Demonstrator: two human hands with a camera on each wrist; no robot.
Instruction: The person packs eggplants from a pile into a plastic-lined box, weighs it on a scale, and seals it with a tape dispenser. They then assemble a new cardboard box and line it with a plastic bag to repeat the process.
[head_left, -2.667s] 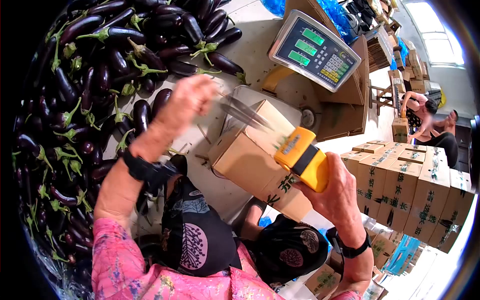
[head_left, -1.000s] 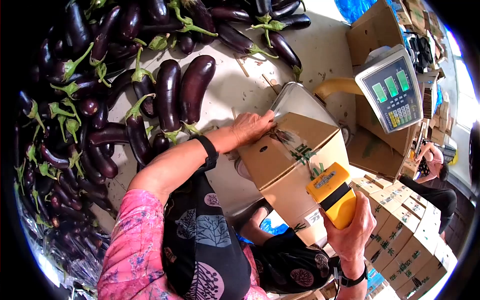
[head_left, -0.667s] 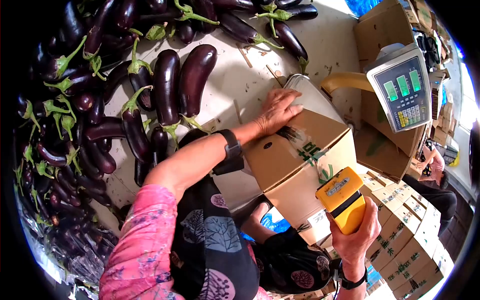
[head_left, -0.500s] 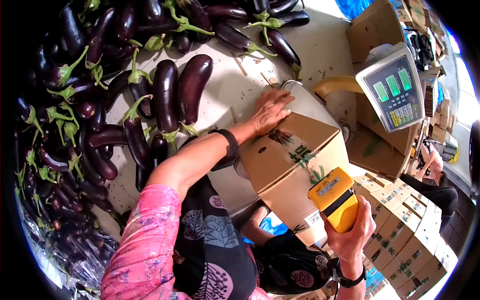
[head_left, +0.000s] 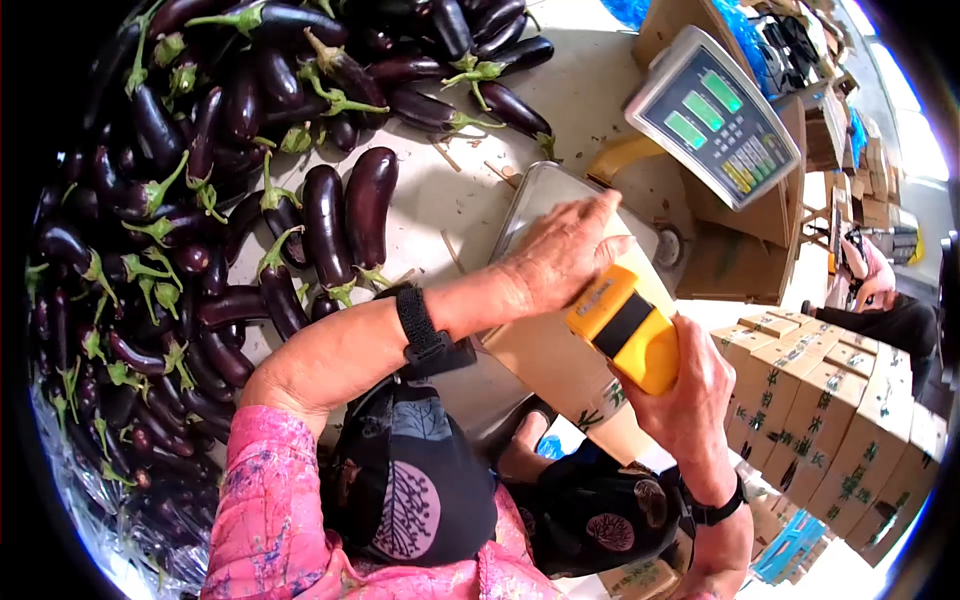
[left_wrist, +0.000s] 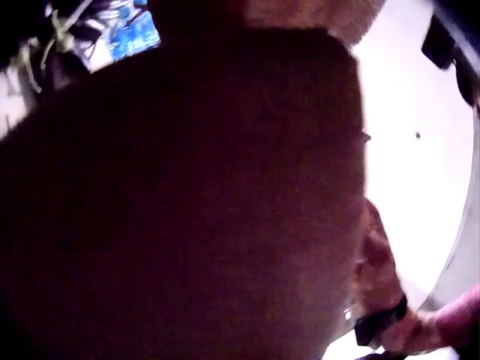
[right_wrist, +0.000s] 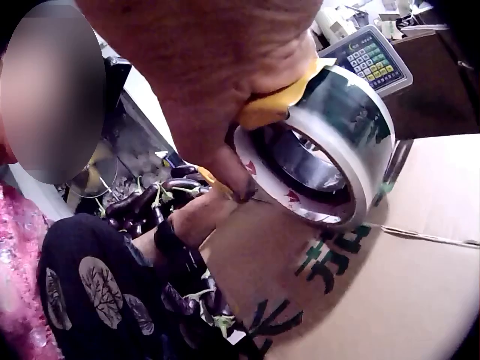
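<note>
A cardboard box [head_left: 545,365] with green print stands on the scale's metal platform [head_left: 545,195]. Flat across its top lies the left hand [head_left: 565,255], fingers extended. The right hand [head_left: 690,390] grips a yellow tape dispenser [head_left: 625,330], whose front end is over the box close to the left thumb. In the right wrist view, the tape roll [right_wrist: 367,142] sits in the dispenser against the box [right_wrist: 300,277], with the right hand [right_wrist: 217,75] curled round the yellow body. A large dark surface fills most of the left wrist view; what it is cannot be told.
Many eggplants [head_left: 240,100] are heaped on the left, with two larger ones [head_left: 370,205] near the box. The scale display [head_left: 710,120] stands beyond it. Stacked cartons [head_left: 820,400] are at the right, and another person [head_left: 870,275] sits behind them.
The head view has shifted. The left hand has moved from the box's far edge over its top, and the dispenser has come closer to that hand, still in the right hand's grip.
</note>
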